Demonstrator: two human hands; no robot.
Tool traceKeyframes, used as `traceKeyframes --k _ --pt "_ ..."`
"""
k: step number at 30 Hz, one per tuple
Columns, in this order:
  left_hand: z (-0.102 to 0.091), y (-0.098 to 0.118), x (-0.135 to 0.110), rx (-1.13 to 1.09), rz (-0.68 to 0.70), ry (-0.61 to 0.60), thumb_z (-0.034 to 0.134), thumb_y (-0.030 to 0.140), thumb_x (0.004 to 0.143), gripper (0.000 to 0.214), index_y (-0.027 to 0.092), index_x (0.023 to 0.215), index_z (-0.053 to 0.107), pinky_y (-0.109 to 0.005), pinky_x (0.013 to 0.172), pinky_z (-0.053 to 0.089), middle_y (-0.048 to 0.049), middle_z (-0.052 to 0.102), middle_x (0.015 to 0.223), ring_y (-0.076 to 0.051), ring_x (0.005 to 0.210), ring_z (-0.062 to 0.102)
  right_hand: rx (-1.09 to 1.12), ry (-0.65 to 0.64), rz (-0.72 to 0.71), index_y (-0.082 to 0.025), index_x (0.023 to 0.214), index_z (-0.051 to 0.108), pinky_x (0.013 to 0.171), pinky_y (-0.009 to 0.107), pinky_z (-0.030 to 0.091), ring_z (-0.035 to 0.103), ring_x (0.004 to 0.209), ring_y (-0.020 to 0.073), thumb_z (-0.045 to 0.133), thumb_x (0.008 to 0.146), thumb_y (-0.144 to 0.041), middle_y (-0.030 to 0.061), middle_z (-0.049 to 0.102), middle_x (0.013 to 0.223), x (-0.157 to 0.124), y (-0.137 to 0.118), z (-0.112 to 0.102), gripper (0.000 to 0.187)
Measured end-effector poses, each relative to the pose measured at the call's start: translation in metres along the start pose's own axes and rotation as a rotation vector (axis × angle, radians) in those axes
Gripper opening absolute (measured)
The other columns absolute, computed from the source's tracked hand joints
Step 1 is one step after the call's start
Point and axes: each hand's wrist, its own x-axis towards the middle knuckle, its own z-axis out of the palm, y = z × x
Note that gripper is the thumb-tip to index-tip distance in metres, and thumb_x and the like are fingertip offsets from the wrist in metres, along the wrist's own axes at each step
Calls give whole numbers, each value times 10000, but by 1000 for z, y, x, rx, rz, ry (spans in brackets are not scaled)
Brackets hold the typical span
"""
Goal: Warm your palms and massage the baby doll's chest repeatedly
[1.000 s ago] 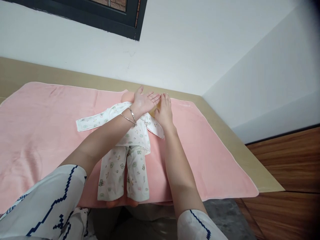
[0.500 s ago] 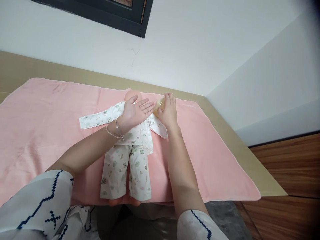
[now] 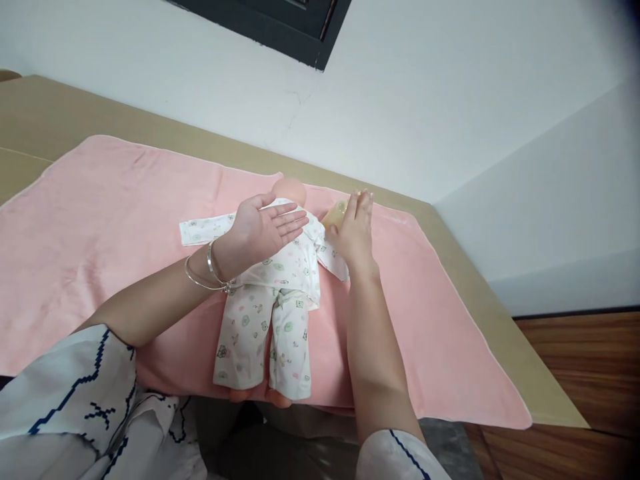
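A doll (image 3: 290, 192) lies on its back on a pink blanket (image 3: 420, 320), wearing a white printed pyjama top (image 3: 295, 260) and matching trousers (image 3: 245, 333). My left hand (image 3: 263, 230) is over the doll's chest, palm up and fingers stretched out, holding nothing. To its right, my right hand (image 3: 357, 233) has its thumb and fingers around a shiny, yellowish, translucent object (image 3: 336, 215), perhaps a bottle. Most of that object is hidden behind the hand, so its exact kind is unclear. A gap separates the two hands.
Under the blanket is a tan table (image 3: 555, 393), whose far edge meets a white wall (image 3: 400, 100). A dark window frame (image 3: 295, 40) is set in the wall. Wooden panels (image 3: 590, 360) stand at the right, below table height.
The camera view has shifted, so the doll and blanket sit further right. My right hand has turned, with its fingers straighter and more of the yellowish object covered. The left palm stays up.
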Motion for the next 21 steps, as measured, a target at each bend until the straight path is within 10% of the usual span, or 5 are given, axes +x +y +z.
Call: traceKeyframes --k 9,14,21 --pt "2 -8 -3 101 -25 84 492 427 901 671 124 1496 433 -392 1203 410 -179 562 1467 -270 1407 524 288 8 -25 -169 1498 434 1263 646 51 36 1593 318 313 1016 -333 135 175 1695 -18 -81 -16 523" --pt "16 4 -20 45 -19 -65 268 502 1002 600 162 1444 490 -494 1198 409 -150 641 1375 -303 1385 545 569 -117 -306 -204 1622 102 1292 607 10 -30 1597 273 165 1042 -511 79 53 1720 -54 -142 -30 659" --pt "18 8 -34 159 110 47 320 579 994 581 211 1393 526 -395 1290 228 -102 605 1419 -223 1523 354 784 -151 -544 -352 1563 -253 1314 598 25 -157 1574 309 345 994 -600 -67 -207 1692 -97 -178 -75 862"
